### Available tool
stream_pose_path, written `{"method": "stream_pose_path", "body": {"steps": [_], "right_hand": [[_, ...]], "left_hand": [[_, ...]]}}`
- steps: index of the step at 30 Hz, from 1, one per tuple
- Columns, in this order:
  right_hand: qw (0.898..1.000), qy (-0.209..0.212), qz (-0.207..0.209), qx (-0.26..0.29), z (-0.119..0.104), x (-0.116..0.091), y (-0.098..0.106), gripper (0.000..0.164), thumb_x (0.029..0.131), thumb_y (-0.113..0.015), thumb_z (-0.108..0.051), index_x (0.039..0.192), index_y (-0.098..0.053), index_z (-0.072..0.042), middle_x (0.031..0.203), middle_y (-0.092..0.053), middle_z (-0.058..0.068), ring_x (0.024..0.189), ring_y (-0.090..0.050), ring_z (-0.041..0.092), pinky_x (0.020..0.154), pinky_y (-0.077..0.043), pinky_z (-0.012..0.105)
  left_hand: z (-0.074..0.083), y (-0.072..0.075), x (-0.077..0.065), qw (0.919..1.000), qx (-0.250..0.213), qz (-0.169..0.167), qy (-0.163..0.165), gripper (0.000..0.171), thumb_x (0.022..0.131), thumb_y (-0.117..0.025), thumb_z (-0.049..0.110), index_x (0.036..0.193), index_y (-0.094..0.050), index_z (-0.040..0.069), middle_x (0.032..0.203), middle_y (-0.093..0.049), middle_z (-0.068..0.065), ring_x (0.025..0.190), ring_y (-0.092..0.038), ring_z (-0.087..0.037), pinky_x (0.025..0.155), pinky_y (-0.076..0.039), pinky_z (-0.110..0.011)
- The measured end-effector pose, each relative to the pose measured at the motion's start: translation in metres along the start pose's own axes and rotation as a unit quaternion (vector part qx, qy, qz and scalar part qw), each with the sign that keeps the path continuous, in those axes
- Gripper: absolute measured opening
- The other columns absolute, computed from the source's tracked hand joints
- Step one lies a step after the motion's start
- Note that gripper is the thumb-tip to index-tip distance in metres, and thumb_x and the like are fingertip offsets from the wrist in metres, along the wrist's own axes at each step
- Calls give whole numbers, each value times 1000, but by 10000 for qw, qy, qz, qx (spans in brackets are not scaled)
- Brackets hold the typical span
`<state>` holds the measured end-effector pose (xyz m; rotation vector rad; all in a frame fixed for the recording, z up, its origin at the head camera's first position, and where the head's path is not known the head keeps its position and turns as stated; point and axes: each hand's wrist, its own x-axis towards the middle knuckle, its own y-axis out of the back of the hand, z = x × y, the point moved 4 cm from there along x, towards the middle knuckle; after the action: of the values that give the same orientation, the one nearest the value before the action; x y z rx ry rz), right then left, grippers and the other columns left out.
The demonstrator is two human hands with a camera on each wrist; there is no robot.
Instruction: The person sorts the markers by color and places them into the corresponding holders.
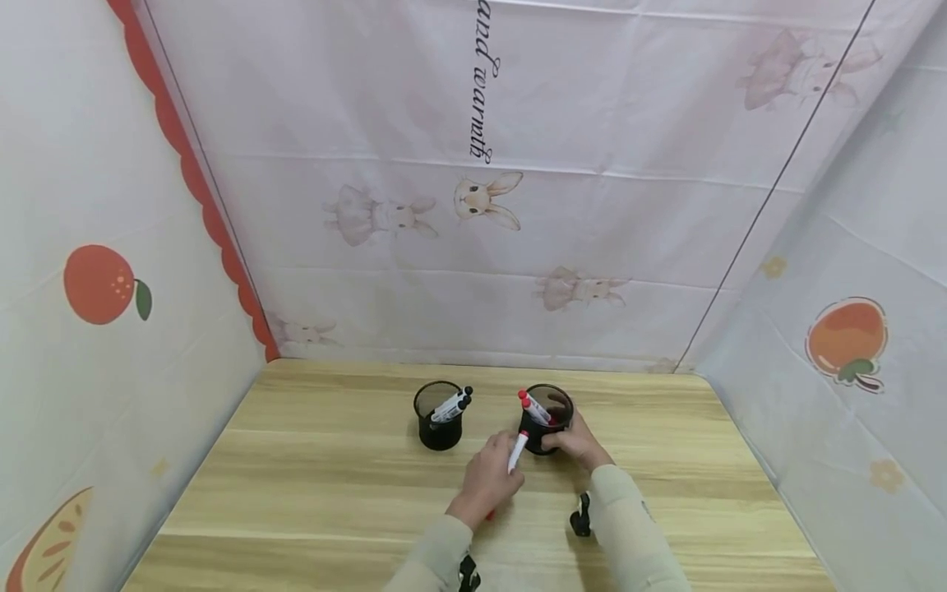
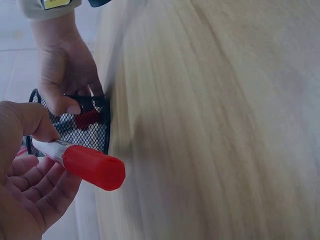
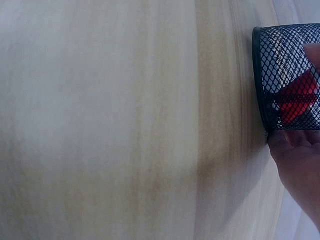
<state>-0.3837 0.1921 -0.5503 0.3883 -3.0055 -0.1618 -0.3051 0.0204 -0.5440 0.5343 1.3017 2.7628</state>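
My left hand (image 1: 486, 475) pinches a red marker (image 1: 518, 451) between thumb and fingers, just in front of the right-hand mesh pen cup (image 1: 544, 440). In the left wrist view the marker's red cap (image 2: 95, 167) points away from the cup, toward the camera. With thumb and fingers around its side, my right hand (image 1: 583, 442) holds that black cup upright on the table. Red-ended markers (image 1: 538, 409) lean inside it, and their red caps (image 3: 300, 97) show through the mesh near the bottom.
A second black mesh cup (image 1: 440, 433) stands to the left, holding several black-ended markers (image 1: 451, 405). Both cups are on a wooden table (image 1: 325, 477), with printed cloth walls (image 1: 414, 312) behind and at both sides. Black devices (image 1: 581, 516) sit at the wrists.
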Motion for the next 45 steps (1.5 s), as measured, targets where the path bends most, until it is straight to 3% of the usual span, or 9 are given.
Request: {"method": "stream_pose_path", "body": {"steps": [5,15,21,24,29,32,37,45], "right_hand": [[9999,62,108,-59,-5,-1,-1,91,54,-64,22,137,-30,6,118,-48,30,102,-49,34,81,-41,28],[10000,37,75,-5,-3,-1,-1,92,53,-64,21,136,-29,6,118,-47,32,104,-46,39,83,-40,30],[10000,-1,25,-27,-4,0,0,92,55,-65,20,138,-28,6,120,-46,32,105,-46,40,84,-39,30],[10000,1,80,11,6,4,2,93,54,-66,21,138,-28,5,120,-47,31,105,-47,39,85,-39,31],[9996,132,228,-90,28,12,7,95,53,-67,20,138,-30,2,119,-50,25,103,-51,31,85,-40,32],[9995,162,243,-146,30,12,7,95,53,-66,20,138,-31,1,119,-50,25,103,-51,31,86,-40,33],[9996,14,261,-123,25,10,6,93,53,-66,21,138,-32,1,120,-50,24,103,-51,32,84,-40,32],[9999,-31,105,-41,-2,0,-1,91,54,-64,21,137,-31,4,121,-46,32,107,-46,41,83,-41,32]], "left_hand": [[-3,3,4,9999,-108,15,84,52,71,-70,11,120,-56,4,96,-57,-4,69,-50,-12,59,-45,-28],[-2,11,9,9992,-168,300,-180,34,71,-68,12,104,-63,9,80,-57,5,65,-52,-9,54,-43,-25],[-1,16,14,9993,-228,309,5,33,72,-69,14,105,-62,11,78,-57,8,64,-50,-6,54,-41,-23],[-1,19,16,9991,-215,356,112,34,72,-69,16,105,-62,12,79,-57,8,65,-50,-6,55,-41,-23],[2,24,17,9983,-309,496,24,32,71,-68,15,102,-62,12,77,-57,8,63,-50,-6,54,-41,-23],[1,25,18,9978,-404,531,15,31,71,-67,16,101,-62,13,76,-57,9,62,-50,-4,52,-40,-22],[1,27,20,9962,-625,606,4,30,70,-66,15,99,-61,13,77,-58,8,60,-49,-3,51,-40,-22],[2,32,23,9920,-923,850,-107,27,72,-67,15,96,-54,15,77,-55,9,66,-54,-8,55,-43,-22]]}}
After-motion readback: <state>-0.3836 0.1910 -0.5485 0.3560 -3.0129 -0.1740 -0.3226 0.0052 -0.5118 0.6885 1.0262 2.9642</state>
